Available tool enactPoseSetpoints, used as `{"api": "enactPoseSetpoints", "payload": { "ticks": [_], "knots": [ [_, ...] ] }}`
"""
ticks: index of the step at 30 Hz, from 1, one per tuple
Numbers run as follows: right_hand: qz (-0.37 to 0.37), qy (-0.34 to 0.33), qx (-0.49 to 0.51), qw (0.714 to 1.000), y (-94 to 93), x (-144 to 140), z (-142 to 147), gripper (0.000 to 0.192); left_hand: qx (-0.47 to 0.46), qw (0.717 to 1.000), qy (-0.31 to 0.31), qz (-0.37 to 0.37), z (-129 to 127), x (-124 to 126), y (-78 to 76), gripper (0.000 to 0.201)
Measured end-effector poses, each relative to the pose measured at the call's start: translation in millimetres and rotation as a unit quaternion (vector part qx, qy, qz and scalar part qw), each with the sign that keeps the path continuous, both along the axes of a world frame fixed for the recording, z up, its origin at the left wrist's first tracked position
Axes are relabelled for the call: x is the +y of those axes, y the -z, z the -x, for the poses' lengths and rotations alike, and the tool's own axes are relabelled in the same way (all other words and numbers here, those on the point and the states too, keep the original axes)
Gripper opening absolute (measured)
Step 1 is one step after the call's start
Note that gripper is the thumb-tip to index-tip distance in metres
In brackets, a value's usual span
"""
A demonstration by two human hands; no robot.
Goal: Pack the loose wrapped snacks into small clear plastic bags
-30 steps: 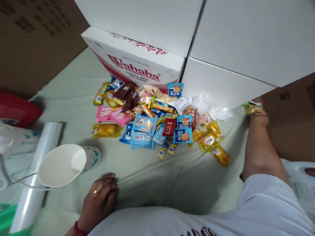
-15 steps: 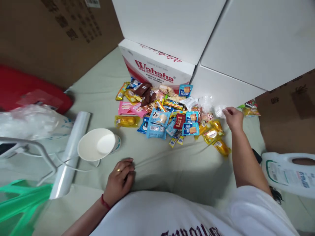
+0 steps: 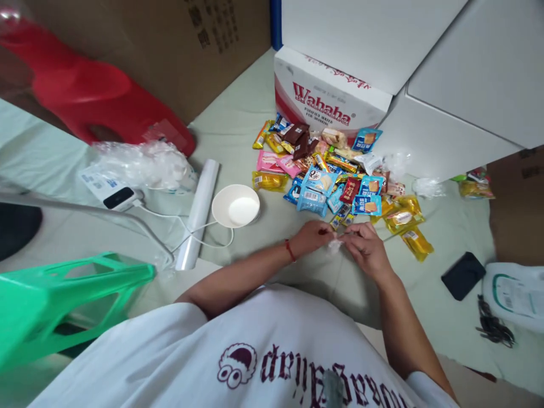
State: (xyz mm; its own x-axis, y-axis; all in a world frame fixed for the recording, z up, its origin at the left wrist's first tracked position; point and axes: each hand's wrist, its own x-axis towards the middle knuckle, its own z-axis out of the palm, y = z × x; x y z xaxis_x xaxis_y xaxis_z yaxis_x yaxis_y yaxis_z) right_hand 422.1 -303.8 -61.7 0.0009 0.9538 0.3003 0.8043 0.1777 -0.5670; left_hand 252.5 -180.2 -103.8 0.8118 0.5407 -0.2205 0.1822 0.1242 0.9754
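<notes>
My left hand (image 3: 311,236) and my right hand (image 3: 366,249) meet low over the pale green cloth (image 3: 242,127), both pinching a small clear plastic bag (image 3: 334,245) between their fingertips. Just beyond them lies a heap of wrapped snacks (image 3: 335,178): blue, pink, yellow, brown and red packets. A white paper cup (image 3: 236,205) lies on its side to the left of the heap. A crumpled clear plastic piece (image 3: 426,186) rests at the heap's right edge.
A Wahaha carton (image 3: 329,99) and white boxes (image 3: 459,102) stand behind the snacks. A plastic film roll (image 3: 198,212), white cable, clear bags (image 3: 142,164), red stool (image 3: 93,96) and green stool (image 3: 63,297) are at left. A black phone (image 3: 463,275) and white jug (image 3: 514,294) lie at right.
My right hand drew back from the clear plastic at the heap's right edge. My left hand lifted off the cloth, and both now meet on a small clear bag. The view swung left.
</notes>
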Motion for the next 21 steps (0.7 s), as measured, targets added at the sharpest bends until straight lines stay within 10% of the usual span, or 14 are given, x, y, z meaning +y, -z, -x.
{"api": "enactPoseSetpoints", "payload": {
  "ticks": [9,15,21],
  "knots": [
    [0.023,0.146,0.132,0.980,25.3,-24,-6,0.014,-0.075,0.931,-0.238,0.266,25,-8,19.5,0.048],
    [0.099,0.303,0.479,0.818,44.6,-20,16,0.062,-0.118,0.943,-0.232,0.207,15,-16,10.0,0.048],
    [0.079,0.383,0.323,0.862,44.1,-15,2,0.051,-0.152,0.922,-0.248,0.256,14,-14,6.3,0.053]
  ]
}}
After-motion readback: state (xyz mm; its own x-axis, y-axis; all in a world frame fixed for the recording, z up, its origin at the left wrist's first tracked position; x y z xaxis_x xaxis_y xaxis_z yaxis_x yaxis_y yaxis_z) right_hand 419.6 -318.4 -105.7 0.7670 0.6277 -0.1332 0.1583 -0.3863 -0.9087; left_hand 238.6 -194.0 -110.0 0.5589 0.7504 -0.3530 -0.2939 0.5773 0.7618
